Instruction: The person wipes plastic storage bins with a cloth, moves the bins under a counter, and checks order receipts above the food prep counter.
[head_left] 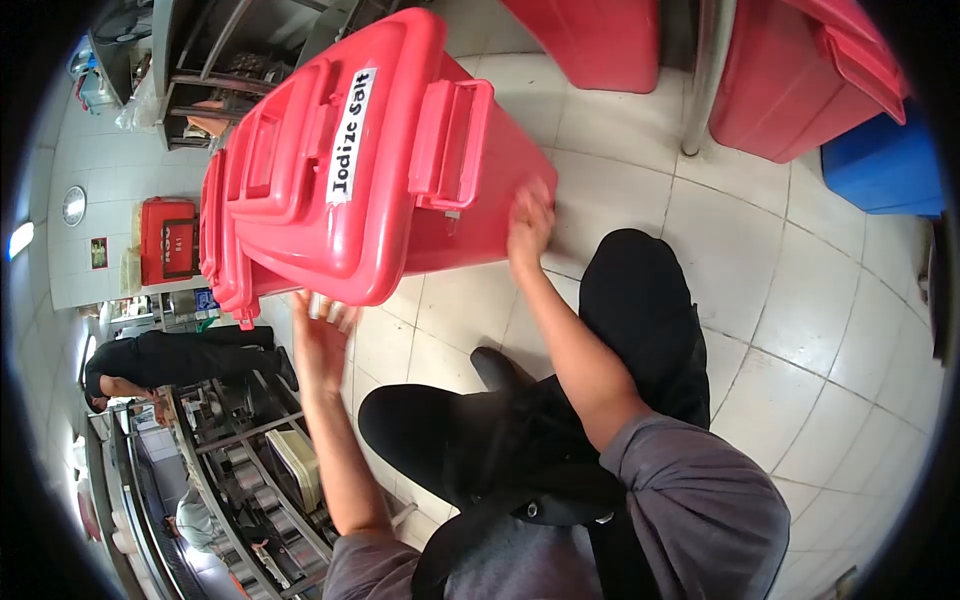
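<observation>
You are handling a red bin (392, 190) labelled "Iodize Salt" at your eleven o'clock. Its lid (310, 215) is sitting closed; the handling is looking midway, release not yet done. Your left forearm is pointing toward twelve, that hand (322, 345) lying at the bin's seven o'clock edge, fingers spread, grip unclear. Your right hand (530, 225) is resting at its four o'clock side, fingers extended, blurred, hold uncertain.

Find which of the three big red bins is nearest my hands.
The red bin marked "Iodize Salt": your right hand is at its side, your left hand near its lid. The other two red bins stand farther off, at upper right.
</observation>
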